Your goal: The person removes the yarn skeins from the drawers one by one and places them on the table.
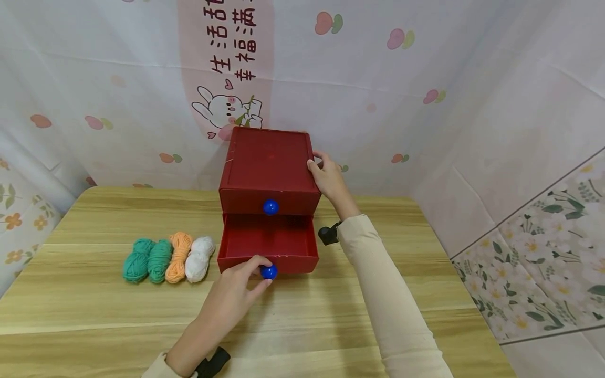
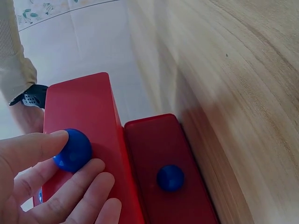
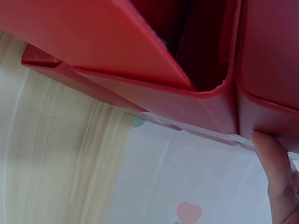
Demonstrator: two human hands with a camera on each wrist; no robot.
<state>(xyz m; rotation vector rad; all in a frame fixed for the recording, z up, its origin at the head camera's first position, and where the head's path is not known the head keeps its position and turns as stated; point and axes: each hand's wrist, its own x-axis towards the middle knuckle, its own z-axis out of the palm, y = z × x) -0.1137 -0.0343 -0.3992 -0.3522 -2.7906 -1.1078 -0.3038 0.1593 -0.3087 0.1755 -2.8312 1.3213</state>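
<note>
A red drawer cabinet [image 1: 270, 157] with round blue knobs stands at the back of the table. One drawer [image 1: 269, 239] below the top one is pulled out, and its inside shows bare. My left hand [image 1: 231, 289] pinches this drawer's blue knob [image 2: 74, 151] between thumb and fingers. Beneath it, the left wrist view shows a lower closed drawer [image 2: 152, 154] with its own knob [image 2: 170, 178]. On the cabinet's right side, my right hand [image 1: 329, 178] holds the upper edge. In the right wrist view, one digit [image 3: 273, 168] presses against the cabinet's side; its other fingers are mostly out of frame.
Left of the cabinet lie two green yarn skeins [image 1: 138, 261], an orange one [image 1: 179, 257] and a white one [image 1: 200, 259] in a row on the wooden table [image 1: 85, 310]. A patterned cloth [image 1: 368, 94] hangs right behind the cabinet.
</note>
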